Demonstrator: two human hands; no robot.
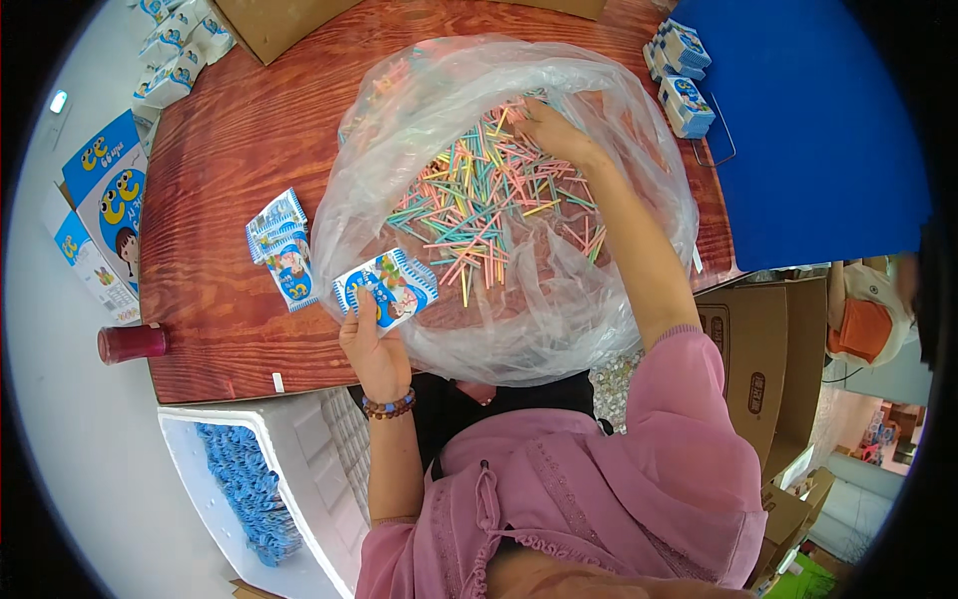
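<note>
My left hand (373, 339) grips a blue-and-white packet (387, 290), thumb on its printed face, over the near left rim of a large clear plastic bag (569, 339). Inside the spread-out bag lies a loose heap of thin pastel sticks (474, 200) in pink, yellow and blue-green. Toward the heap's far right side reaches my right hand (552, 130). Its fingers curl down among the sticks; the fingertips are partly hidden, so what they hold does not show. More blue-and-white packets (289, 262) lie overlapping on the table, left of the bag.
The red wood-grained table (230, 190) carries stacked packets (686, 105) at the far right and a red cylindrical jar (133, 343) at its left edge. A white foam box (264, 429) with blue wrappers stands below left. Cardboard boxes (753, 369) stand at right, beside a blue surface (808, 130).
</note>
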